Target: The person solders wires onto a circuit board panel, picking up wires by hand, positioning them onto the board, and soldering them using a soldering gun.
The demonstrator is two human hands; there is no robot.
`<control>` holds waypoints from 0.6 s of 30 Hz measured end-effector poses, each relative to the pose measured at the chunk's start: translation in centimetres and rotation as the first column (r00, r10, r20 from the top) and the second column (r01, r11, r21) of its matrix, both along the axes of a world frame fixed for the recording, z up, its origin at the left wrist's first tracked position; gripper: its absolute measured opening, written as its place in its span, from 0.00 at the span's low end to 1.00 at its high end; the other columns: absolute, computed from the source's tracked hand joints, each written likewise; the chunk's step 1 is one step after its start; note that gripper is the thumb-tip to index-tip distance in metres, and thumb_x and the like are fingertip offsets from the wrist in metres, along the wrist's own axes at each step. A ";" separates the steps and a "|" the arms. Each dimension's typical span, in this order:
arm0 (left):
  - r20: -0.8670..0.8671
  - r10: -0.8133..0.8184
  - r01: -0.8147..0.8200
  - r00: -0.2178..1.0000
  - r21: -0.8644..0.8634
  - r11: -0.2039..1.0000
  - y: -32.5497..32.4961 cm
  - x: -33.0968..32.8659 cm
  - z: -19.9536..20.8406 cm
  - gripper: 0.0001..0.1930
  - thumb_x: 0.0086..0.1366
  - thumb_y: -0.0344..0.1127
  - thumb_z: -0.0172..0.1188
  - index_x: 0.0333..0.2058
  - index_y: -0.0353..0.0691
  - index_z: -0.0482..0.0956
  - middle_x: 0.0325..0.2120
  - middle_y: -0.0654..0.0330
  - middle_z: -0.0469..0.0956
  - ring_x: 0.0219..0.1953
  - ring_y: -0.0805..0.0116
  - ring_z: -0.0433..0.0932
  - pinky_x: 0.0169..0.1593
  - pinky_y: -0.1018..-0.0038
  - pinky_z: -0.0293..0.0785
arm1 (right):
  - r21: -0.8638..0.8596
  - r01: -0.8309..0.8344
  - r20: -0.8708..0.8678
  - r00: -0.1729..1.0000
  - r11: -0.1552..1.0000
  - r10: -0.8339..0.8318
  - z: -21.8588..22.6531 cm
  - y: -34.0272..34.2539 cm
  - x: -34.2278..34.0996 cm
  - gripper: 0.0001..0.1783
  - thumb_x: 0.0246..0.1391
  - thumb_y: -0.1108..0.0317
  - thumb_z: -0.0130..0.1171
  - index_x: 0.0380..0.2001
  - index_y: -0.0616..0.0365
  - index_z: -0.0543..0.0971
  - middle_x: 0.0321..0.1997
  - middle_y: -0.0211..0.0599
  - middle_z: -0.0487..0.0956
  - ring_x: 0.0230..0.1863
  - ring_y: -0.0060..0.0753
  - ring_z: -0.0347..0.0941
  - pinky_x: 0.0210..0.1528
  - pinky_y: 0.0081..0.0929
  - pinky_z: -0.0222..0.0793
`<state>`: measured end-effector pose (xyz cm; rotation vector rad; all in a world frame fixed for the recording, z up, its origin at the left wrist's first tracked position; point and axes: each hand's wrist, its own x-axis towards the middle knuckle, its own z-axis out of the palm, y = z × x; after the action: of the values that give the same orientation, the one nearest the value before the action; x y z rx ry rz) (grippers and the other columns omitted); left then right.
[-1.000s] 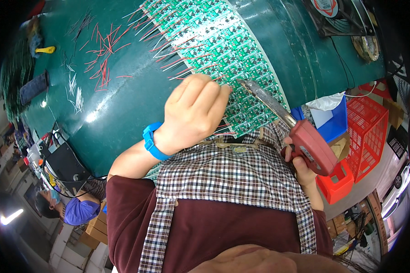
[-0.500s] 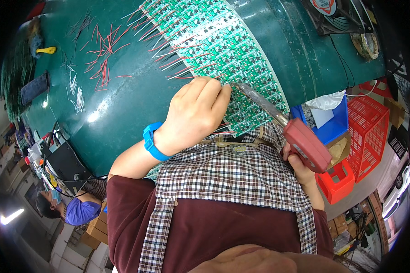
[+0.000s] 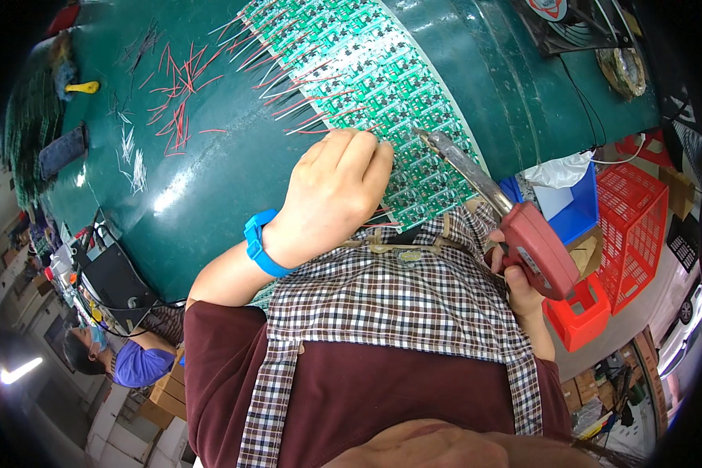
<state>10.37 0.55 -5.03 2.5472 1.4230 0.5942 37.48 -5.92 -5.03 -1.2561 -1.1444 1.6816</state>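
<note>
A long panel of green circuit boards [image 3: 421, 86] lies on the green-topped table, with red, white and black wires [image 3: 288, 74] sticking out along its left edge. My left hand [image 3: 339, 175] rests at that edge, a blue band on its wrist. Its fingers are closed in a pinch, and whatever is between the fingertips is hidden. In my right hand [image 3: 521, 290] is a soldering iron [image 3: 538, 249] with a thick red handle, gripped from below. The iron's metal shaft slants up and left across the panel, its tip over the boards a little right of my left fingers.
Loose red wires [image 3: 181, 93] and white wires [image 3: 136, 168] lie on the left of the table, near a dark phone-like slab [image 3: 62, 152]. A black fan [image 3: 577, 27] stands at the far right. Blue bin [image 3: 577, 210] and red crates [image 3: 628, 226] are below right. Another person [image 3: 136, 359] sits at lower left.
The soldering iron has moved right and slightly up, so its tip is now away from my left fingertips. My left hand has stayed almost in place.
</note>
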 end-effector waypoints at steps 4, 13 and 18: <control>-0.019 0.011 -0.011 1.000 -0.007 1.000 0.0 0.0 0.2 0.15 0.41 0.24 0.55 0.32 0.35 0.75 0.23 0.60 0.67 0.24 0.65 0.69 0.25 0.72 0.65 | 0.030 -0.014 -0.019 1.000 0.999 0.015 -0.3 -0.2 0.2 0.32 0.48 0.58 0.57 0.52 0.66 0.61 0.46 0.48 0.71 0.24 0.24 0.63 0.26 0.19 0.61; 0.068 -0.014 0.008 0.998 0.093 0.996 -0.9 0.6 -0.3 0.14 0.37 0.24 0.55 0.29 0.34 0.77 0.20 0.62 0.68 0.22 0.67 0.69 0.23 0.74 0.65 | -0.099 0.116 -0.126 0.984 0.988 -0.128 -0.8 -1.3 0.7 0.37 0.38 0.71 0.65 0.51 0.71 0.61 0.40 0.46 0.74 0.34 0.26 0.73 0.34 0.18 0.70; 0.065 -0.023 0.020 0.998 0.052 0.998 -1.0 0.4 -0.3 0.15 0.37 0.24 0.55 0.30 0.34 0.77 0.19 0.62 0.68 0.20 0.68 0.68 0.21 0.74 0.64 | -0.041 -0.006 0.014 1.000 0.999 0.006 -0.7 -1.1 0.6 0.31 0.36 0.77 0.62 0.48 0.71 0.66 0.40 0.44 0.75 0.38 0.27 0.74 0.43 0.23 0.68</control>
<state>10.77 -0.45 -5.33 2.5533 1.3747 0.7130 38.10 -7.01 -5.77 -1.2933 -1.1283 1.7111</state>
